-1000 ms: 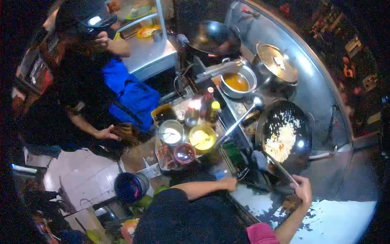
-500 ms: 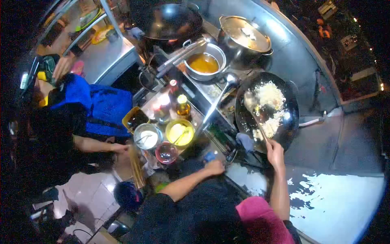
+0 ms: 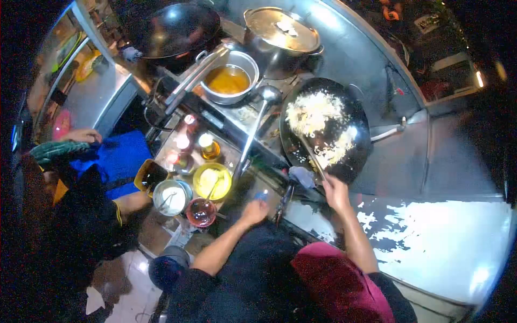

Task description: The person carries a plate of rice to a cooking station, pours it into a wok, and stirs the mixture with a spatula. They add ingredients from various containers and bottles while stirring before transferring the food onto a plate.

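Observation:
My right hand (image 3: 336, 189) is closed around the handle of a ladle (image 3: 312, 153), whose head is down in the rice. White and yellowish rice (image 3: 318, 113) lies spread in a dark wok (image 3: 358, 110) on the stove. My left hand (image 3: 255, 211) is closed beside a small blue object (image 3: 261, 196) near the counter's front edge; what it grips, if anything, I cannot make out. A bunched cloth (image 3: 302, 176) sits on the wok's near rim.
Left of the wok are a pot of amber liquid (image 3: 252, 63), a long ladle (image 3: 253, 129), bottles (image 3: 208, 146), a yellow bowl (image 3: 200, 183) and a red bowl (image 3: 201, 212). A lidded pot (image 3: 283, 32) and another wok (image 3: 172, 29) stand behind. A co-worker's arm (image 3: 132, 203) is at left.
The view has shifted right, so the scene sits further left. The rice has been moved about, and the ladle head is now buried in it. The co-worker's arms have changed position.

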### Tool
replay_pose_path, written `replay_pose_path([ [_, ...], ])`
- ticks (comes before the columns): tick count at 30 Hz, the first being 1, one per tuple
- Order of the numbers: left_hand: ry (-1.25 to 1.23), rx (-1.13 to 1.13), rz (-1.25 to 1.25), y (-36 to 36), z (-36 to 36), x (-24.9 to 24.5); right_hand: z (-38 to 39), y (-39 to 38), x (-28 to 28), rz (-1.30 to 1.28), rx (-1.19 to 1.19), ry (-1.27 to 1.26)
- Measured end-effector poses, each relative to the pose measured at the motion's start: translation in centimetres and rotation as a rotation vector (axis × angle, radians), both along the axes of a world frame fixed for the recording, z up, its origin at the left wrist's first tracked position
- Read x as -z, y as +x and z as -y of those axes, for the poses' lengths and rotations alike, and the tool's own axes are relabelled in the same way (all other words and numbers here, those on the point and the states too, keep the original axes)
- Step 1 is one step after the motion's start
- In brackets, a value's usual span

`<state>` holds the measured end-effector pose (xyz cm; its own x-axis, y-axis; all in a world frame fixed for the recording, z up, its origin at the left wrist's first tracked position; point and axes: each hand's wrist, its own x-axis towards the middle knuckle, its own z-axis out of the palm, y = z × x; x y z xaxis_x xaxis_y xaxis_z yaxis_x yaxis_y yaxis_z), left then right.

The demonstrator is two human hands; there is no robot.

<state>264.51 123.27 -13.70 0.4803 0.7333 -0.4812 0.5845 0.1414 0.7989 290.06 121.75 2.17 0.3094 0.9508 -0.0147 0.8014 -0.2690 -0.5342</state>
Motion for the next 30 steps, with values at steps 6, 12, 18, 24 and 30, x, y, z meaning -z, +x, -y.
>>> replay_pose_path([
  [6, -0.144, 0.032, -0.077, 0.4, 0.8, -1.5, -0.5, 2.3, -1.7, 0.342, 0.234, -0.379],
  [12, 0.037, 0.225, -0.210, 2.3, 2.3, 0.5, -2.1, 0.7, -0.7, 0.019, 0.074, -0.153],
  [18, -0.173, 0.204, -0.144, 1.7, 3.4, -0.6, -1.5, 0.4, -6.5, 0.325, 0.104, -0.496],
  [24, -0.051, 0.106, -0.089, 1.4, 5.1, -0.1, -3.2, 2.7, 0.4, 0.200, 0.104, -0.105],
  [30, -0.121, -0.041, -0.103, -1.6, 6.4, 0.5, 2.8, 0.8, -5.9, 0.181, 0.064, -0.413],
])
